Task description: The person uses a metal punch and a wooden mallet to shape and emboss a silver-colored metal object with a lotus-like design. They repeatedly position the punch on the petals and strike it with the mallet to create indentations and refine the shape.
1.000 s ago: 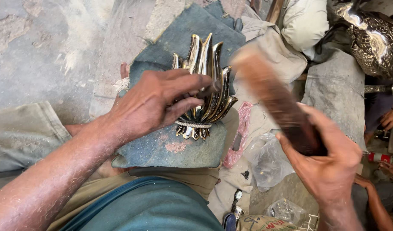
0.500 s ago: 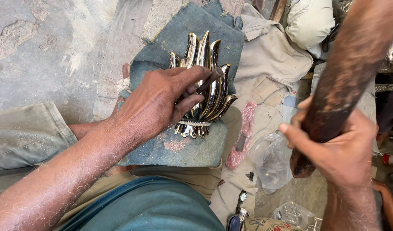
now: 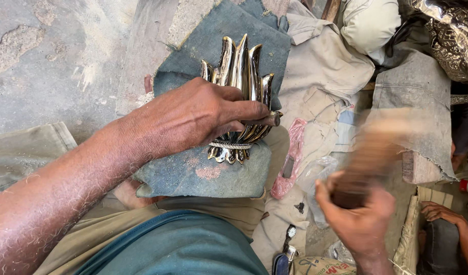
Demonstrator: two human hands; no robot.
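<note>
Head view, looking down over the person's lap. A grey concrete floor [image 3: 50,61] fills the upper left; pale crumpled cloths [image 3: 325,71] cover the ground to the right. A blue-grey fabric pad [image 3: 203,170], worn and dusted, lies across the person's knee and runs up toward the top of the frame. On this pad rests a polished metal ornament [image 3: 241,66] shaped like a cluster of pointed leaves, its tips directed away from the person and its small scalloped base [image 3: 226,152] toward the lap. The left hand [image 3: 193,117] lies over the lower half of the ornament, fingers curled around it and closed in a firm grip, the thumb extended along its right side, pressing the piece against the pad. The right hand [image 3: 358,216] is at lower right, well apart from the ornament, its fingers wrapped closed around the near end of a long brown wooden tool [image 3: 374,153], heavily motion-blurred so that its form cannot be resolved. Between the hands lies a pink plastic scrap [image 3: 290,158]. Another person's hand [image 3: 440,211] shows at the lower right edge. A small wristwatch [image 3: 291,232] lies near the bottom
</note>
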